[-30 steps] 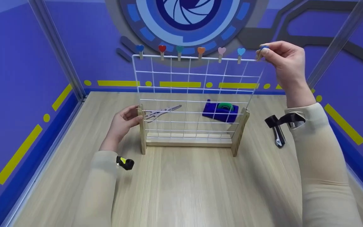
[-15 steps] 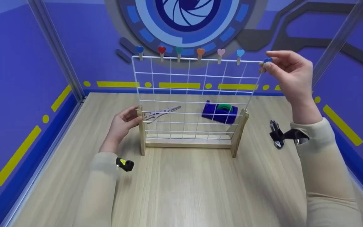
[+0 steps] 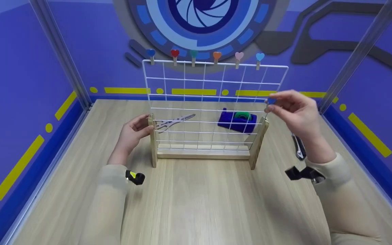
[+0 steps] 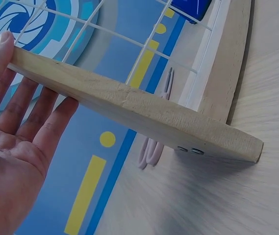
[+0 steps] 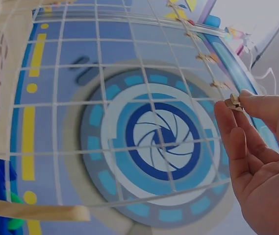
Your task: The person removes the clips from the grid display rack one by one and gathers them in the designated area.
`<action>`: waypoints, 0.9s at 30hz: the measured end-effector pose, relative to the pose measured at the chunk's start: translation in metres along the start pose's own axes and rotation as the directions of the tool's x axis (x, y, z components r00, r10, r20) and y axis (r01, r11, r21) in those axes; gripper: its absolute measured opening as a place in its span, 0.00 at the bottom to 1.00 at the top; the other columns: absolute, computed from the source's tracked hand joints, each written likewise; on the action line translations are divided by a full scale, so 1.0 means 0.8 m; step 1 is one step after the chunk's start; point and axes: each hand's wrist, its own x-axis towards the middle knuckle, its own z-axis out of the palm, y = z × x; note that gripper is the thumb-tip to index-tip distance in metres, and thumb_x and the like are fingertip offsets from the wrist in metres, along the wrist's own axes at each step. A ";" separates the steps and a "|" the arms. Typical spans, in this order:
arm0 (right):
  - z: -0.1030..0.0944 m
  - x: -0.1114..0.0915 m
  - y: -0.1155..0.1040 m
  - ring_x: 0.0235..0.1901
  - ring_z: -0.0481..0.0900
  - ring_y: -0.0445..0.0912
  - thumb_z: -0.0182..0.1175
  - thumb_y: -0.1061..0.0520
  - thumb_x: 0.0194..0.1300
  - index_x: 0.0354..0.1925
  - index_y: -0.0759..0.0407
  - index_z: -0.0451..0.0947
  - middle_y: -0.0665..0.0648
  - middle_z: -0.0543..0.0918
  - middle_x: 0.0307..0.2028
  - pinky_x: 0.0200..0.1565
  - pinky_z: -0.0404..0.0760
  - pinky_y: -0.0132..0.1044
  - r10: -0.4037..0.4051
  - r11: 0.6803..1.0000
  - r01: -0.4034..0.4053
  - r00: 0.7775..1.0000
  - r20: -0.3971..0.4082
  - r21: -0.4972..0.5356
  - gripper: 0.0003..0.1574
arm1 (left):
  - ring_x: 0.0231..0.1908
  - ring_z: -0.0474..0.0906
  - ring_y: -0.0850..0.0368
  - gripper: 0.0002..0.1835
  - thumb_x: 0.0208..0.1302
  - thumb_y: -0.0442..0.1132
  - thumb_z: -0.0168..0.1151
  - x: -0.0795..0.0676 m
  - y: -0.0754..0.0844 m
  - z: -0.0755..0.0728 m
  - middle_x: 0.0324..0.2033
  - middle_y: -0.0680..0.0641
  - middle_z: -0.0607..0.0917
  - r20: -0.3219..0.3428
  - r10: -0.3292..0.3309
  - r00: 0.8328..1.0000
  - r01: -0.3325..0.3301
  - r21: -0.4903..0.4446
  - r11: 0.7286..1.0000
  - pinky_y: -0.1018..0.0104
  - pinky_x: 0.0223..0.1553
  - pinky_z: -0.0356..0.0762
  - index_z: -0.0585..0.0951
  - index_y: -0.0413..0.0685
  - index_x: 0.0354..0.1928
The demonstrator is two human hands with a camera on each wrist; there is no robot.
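Observation:
A white wire grid (image 3: 202,81) stands upright in a wooden stand. Along its top bar sit several small heart clothespins, among them a red clothespin (image 3: 175,56) and a light blue clothespin (image 3: 260,60). My left hand (image 3: 130,136) holds the stand's left wooden post (image 3: 153,146), thumb on one side and fingers on the other, as the left wrist view (image 4: 21,132) shows. Beside the grid's right edge, my right hand (image 3: 301,115) pinches a dark blue heart clothespin (image 3: 271,101) between thumb and fingertips. In the right wrist view, this clothespin (image 5: 234,102) shows its wooden end.
Behind the grid lie pale scissors (image 3: 179,121) and a blue tape dispenser (image 3: 228,119) with a green roll. A dark-handled tool (image 3: 298,148), partly hidden by my right arm, lies on the right. Blue walls enclose the wooden table (image 3: 196,200).
My right hand has moved down from the grid's top right corner to its right side, carrying the dark blue clothespin. My left hand stays on the post.

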 end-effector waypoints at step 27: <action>0.107 -0.142 0.115 0.34 0.87 0.37 0.69 0.70 0.63 0.49 0.76 0.82 0.74 0.85 0.43 0.41 0.90 0.33 0.508 0.861 -0.494 0.846 0.159 -0.124 0.16 | 0.54 0.82 0.64 0.30 0.70 0.38 0.67 -0.001 -0.001 0.001 0.62 0.40 0.82 -0.023 -0.009 1.000 0.010 0.034 0.999 0.73 0.55 0.84 0.73 0.47 0.72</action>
